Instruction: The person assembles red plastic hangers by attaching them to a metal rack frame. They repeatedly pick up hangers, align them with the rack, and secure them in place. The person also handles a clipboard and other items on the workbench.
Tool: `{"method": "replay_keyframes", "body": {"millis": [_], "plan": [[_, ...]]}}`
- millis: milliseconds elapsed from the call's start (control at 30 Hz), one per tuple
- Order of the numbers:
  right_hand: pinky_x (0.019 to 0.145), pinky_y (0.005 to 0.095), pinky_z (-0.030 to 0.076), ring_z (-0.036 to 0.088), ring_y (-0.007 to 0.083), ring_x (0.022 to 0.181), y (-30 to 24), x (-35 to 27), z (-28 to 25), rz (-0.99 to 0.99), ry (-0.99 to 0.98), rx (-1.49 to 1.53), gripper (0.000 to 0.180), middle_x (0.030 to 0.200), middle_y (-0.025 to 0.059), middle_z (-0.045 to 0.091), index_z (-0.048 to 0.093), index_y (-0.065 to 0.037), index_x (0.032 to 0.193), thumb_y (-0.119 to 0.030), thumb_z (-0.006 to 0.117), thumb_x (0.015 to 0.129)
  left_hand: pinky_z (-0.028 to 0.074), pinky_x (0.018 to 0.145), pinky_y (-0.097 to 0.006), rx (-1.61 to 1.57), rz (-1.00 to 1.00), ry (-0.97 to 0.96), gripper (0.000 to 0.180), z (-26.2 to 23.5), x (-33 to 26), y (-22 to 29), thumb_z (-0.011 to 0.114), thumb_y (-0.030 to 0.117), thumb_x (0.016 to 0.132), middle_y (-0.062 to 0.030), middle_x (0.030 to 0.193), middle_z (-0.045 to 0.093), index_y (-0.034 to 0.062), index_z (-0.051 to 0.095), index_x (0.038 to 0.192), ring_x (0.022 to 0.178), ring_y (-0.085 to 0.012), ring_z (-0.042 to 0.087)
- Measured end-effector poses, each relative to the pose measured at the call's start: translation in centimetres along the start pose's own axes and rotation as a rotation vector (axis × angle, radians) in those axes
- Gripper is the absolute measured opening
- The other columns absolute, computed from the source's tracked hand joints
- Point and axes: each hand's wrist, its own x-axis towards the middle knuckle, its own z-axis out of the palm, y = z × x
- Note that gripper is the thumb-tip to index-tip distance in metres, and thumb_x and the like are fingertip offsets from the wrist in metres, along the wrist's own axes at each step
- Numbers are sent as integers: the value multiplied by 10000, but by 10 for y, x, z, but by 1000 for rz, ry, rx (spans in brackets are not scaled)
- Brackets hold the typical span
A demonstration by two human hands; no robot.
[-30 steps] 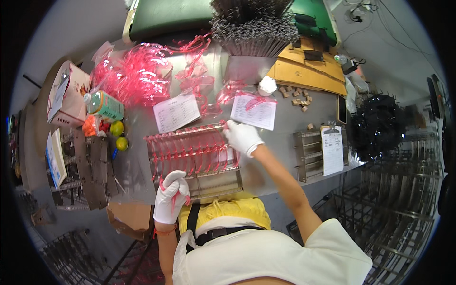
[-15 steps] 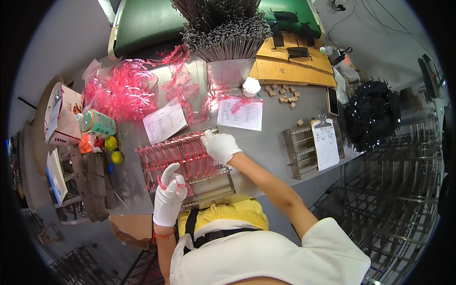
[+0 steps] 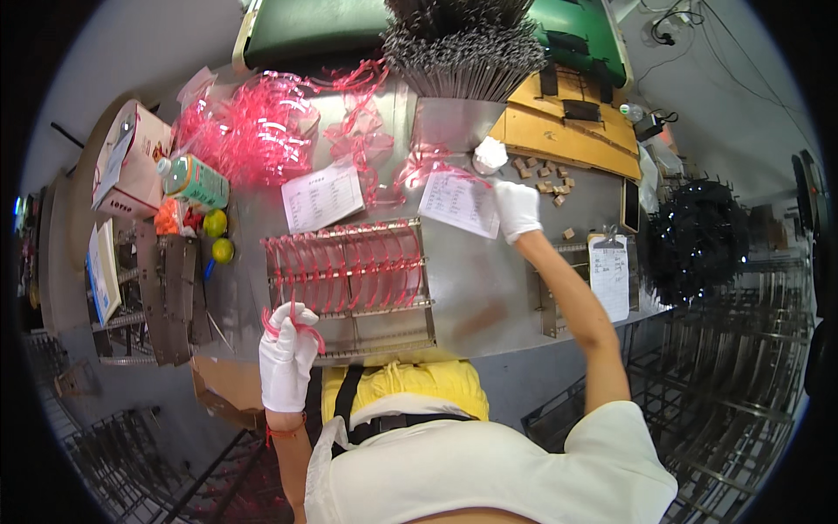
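Note:
My left hand [image 3: 289,356], in a white glove, is closed around curved translucent pink plastic pieces [image 3: 319,336] at the near left corner of a metal rack [image 3: 384,332]. A row of similar curved pink plastic strips [image 3: 349,269] stands side by side across the rack's far part. My right hand [image 3: 519,211], also gloved, is over the table beside the right edge of a printed sheet [image 3: 458,203]. Its fingers look curled, and whatever they hold is hidden. Just beyond it is a white crumpled wad [image 3: 491,154] in a small container.
Tangled pink plastic pieces [image 3: 253,131] fill the back left. Behind the sheets stands a bin of thin metal rods [image 3: 467,61]. Small wooden blocks [image 3: 546,185], a phone [image 3: 629,206] and a clipboard [image 3: 608,275] lie rightward. A bottle [image 3: 194,182] and green fruits [image 3: 218,236] sit left.
My right hand has left the rack and moved right and away, to beside the printed sheet. My left hand, with the pink pieces, has shifted slightly left. The whole view has shifted too.

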Motion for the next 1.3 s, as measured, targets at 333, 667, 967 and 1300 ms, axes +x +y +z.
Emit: {"method": "replay_keyframes", "body": {"millis": [333, 667, 967, 1300], "plan": [[722, 361, 517, 670, 262, 738, -85, -85, -54, 376, -604, 1072, 312, 736, 160, 670, 682, -18, 826, -323, 616, 832, 335, 491, -176, 13, -67, -55, 427, -2, 2, -1, 529, 433, 984, -65, 935, 649, 40, 580, 1144, 549, -21, 414], [782, 433, 498, 646, 410, 806, -94, -55, -88, 161, -656, 749, 366, 784, 248, 659, 681, 13, 817, -333, 566, 782, 329, 496, -181, 8, -71, -53, 476, -23, 13, -3, 538, 447, 974, -90, 972, 674, 21, 569, 1183, 547, -35, 424], [817, 449, 503, 649, 414, 852, -101, -45, -90, 173, -684, 656, 334, 850, 247, 670, 687, -26, 789, -325, 543, 749, 337, 501, -166, 15, -79, -14, 459, -19, 11, -1, 571, 444, 956, -41, 907, 645, 32, 580, 1158, 575, -12, 411], [841, 454, 511, 656, 403, 875, -126, -46, -104, 194, -628, 633, 307, 888, 214, 689, 708, -74, 814, -316, 534, 742, 347, 506, -177, -200, -135, 19, 391, -28, 23, -6, 541, 388, 983, -52, 836, 618, 15, 596, 1089, 560, -30, 414]]}}
